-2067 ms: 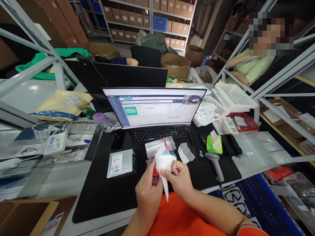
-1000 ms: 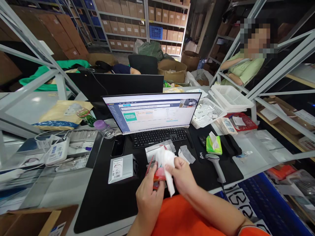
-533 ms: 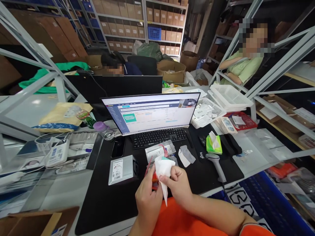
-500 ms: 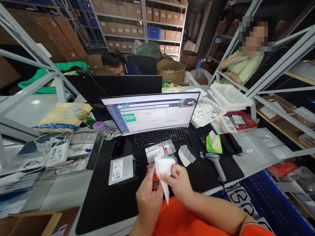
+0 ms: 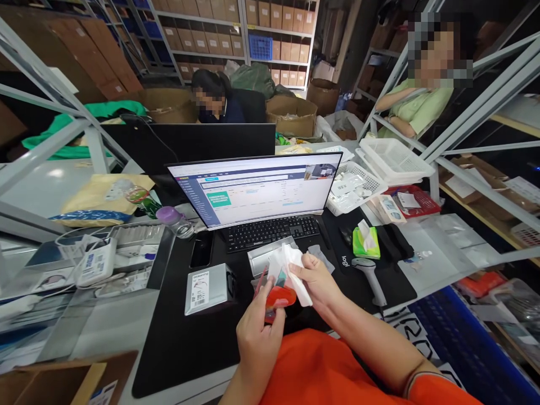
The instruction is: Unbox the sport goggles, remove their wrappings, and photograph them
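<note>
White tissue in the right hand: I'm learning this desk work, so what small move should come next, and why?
Probably draw the tissue across the orange lens: part of that lens lies uncovered, the left hand holds the glasses, and the right hand pinches the tissue close by.

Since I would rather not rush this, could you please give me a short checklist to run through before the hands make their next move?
1. Left hand has a hold on the red-lensed glasses: ok.
2. Right hand has a hold on the thin white sheet: ok.
3. Glasses wholly in view: not ok, the left hand and the sheet cover parts.
4. Glasses free of marks: cannot tell, too small to see.
5. Scanner apart from both hands: ok, it lies to the right of the right hand.
6. Purple lid on the bottle: ok.
</note>
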`<state>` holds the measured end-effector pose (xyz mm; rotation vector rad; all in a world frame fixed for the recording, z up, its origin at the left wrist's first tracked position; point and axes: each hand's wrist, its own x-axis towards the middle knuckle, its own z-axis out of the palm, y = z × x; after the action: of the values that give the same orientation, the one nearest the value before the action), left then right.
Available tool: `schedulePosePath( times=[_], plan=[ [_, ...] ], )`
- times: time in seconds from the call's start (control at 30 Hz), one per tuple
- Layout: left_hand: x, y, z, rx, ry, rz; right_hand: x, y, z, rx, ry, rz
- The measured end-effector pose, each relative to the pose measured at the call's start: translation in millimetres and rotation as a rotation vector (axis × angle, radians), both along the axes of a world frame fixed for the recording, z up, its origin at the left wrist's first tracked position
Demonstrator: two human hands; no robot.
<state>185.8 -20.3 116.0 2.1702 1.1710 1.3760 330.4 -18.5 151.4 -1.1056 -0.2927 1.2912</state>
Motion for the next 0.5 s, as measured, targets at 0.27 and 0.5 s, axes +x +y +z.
schedulePosePath(
  times=[0.27,0.5],
  plan=[
    [-1,0,-5.9,-0.029,0.003,0.035,-19,-25,-11.0,0.050,-0.330,0.025],
    [-7,0,-0.3,0.003,0.044,-0.007,-9,-6,-1.0,0.031,-0.060,-0.104]
  ],
)
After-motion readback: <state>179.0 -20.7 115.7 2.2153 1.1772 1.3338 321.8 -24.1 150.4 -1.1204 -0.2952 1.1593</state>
